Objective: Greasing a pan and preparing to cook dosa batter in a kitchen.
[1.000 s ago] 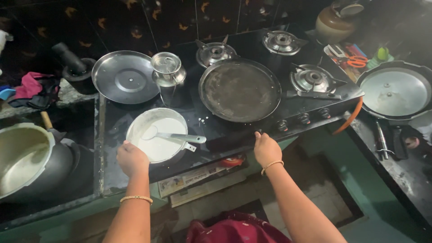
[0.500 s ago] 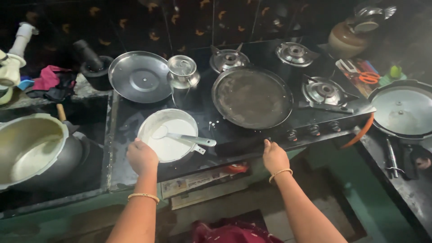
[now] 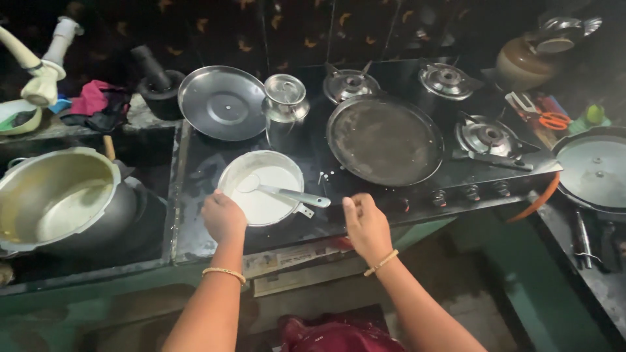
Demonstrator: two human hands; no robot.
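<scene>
A steel bowl of white batter [image 3: 242, 171] sits at the front of the black gas stove [image 3: 195, 228]. A metal ladle [image 3: 290, 194] rests in it, handle pointing right. My left hand [image 3: 223, 217] grips the bowl's near rim. My right hand [image 3: 366, 223] hovers over the stove's front edge just right of the ladle handle, fingers loosely bent, holding nothing. A round dark flat griddle [image 3: 385, 140] lies on the burner beyond my right hand.
A steel plate [image 3: 222, 102] and a small lidded steel pot [image 3: 285, 104] stand behind the bowl. A large pressure cooker pot [image 3: 59, 195] sits at the left. Burners [image 3: 490, 135], stove knobs [image 3: 471, 190], a lid [image 3: 596, 171] and orange scissors [image 3: 553, 120] are at the right.
My right hand has moved left along the stove's front edge, from near the knobs towards the ladle handle. My left hand stays on the bowl. The camera view shifted slightly.
</scene>
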